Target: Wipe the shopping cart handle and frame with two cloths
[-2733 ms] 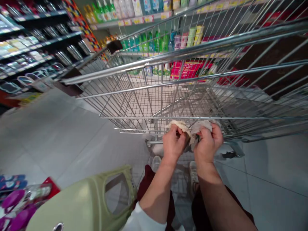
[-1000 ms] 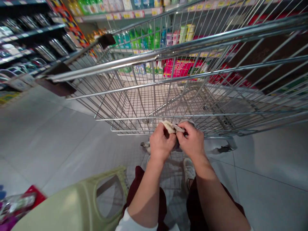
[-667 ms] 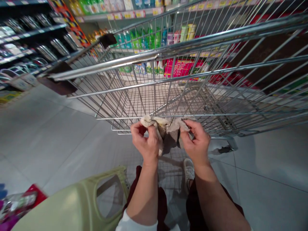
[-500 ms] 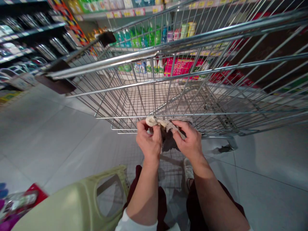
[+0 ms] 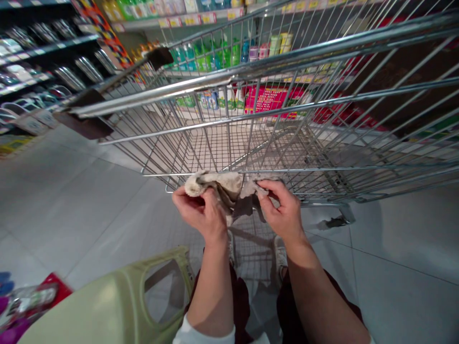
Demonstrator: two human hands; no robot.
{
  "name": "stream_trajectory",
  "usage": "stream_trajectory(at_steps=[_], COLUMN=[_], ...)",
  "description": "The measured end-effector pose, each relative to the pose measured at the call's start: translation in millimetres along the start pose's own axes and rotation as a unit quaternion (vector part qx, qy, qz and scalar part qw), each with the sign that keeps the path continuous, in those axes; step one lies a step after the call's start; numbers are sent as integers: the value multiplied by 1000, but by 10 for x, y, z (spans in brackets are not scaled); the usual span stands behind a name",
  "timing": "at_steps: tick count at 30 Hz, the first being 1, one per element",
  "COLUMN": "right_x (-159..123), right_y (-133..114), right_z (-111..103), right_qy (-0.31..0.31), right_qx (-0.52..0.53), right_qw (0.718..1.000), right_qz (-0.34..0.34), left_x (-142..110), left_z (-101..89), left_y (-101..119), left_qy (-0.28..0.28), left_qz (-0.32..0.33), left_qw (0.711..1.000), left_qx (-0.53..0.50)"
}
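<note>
Left fingers [image 5: 211, 203]: I pinch pale cloth [image 5: 227, 182].
Right fingers [image 5: 276, 188]: I pinch grey cloth [image 5: 248, 190].
Rail [image 5: 322, 169]: just beyond; contact unclear.
Technique: even, firm pinches serve best, I judge.

A gray tiled floor [image 5: 401, 229] carries 1 wire shopping cart [image 5: 251, 115], set sideways, with thin tile lines running around it. Near the cart, 2 pale shoes [image 5: 280, 258] rest on the tiles, and 1 light green plastic stool [image 5: 96, 310] stands just beside them. Beyond the cart, an upper shelf [image 5: 175, 22] holds a row of bottles [image 5: 193, 5]. The shelf below [image 5: 304, 79] bears green bottles [image 5: 215, 55] and, to their right, colored tubs [image 5: 274, 45].
</note>
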State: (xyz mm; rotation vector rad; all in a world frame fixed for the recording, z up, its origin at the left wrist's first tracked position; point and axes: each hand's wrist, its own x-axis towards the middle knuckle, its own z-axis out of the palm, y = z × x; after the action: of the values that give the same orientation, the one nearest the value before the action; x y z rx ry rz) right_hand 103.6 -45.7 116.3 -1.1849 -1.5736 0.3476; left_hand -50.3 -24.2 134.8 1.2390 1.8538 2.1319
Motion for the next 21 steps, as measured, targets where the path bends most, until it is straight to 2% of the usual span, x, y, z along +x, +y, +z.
stream_trajectory(at_steps=[2,6,10,13,15,17,19,21], right_x=[11,-5,-56,-71,-62,-42,-20,-3], right_y=[-27,23,122,160,156,125,72,11], right_z=[-4,87,195,214,205,183,150,111], right_qy=[-6,-77,-147,-160,-162,-150,-124,-88], right_qx=[0,-6,-28,-44,-42,-23,1,17], right_qw=[1000,997,988,984,984,988,992,996], right_qz=[-11,3,44,61,58,41,18,-6], left_x=[-6,-25,36,122,156,159,133,88], left_z=[35,62,-5,-78,-103,-96,-61,-14], left_y=[3,-28,-122,-213,-255,-263,-236,-184], left_qy=[-17,-114,-162,-212,-231,-209,-140,-68], left_qz=[-24,-80,-102,-115,-117,-109,-82,-48], left_qw=[1000,990,973,944,941,961,985,996], left_qx=[-12,24,130,226,220,145,49,-17])
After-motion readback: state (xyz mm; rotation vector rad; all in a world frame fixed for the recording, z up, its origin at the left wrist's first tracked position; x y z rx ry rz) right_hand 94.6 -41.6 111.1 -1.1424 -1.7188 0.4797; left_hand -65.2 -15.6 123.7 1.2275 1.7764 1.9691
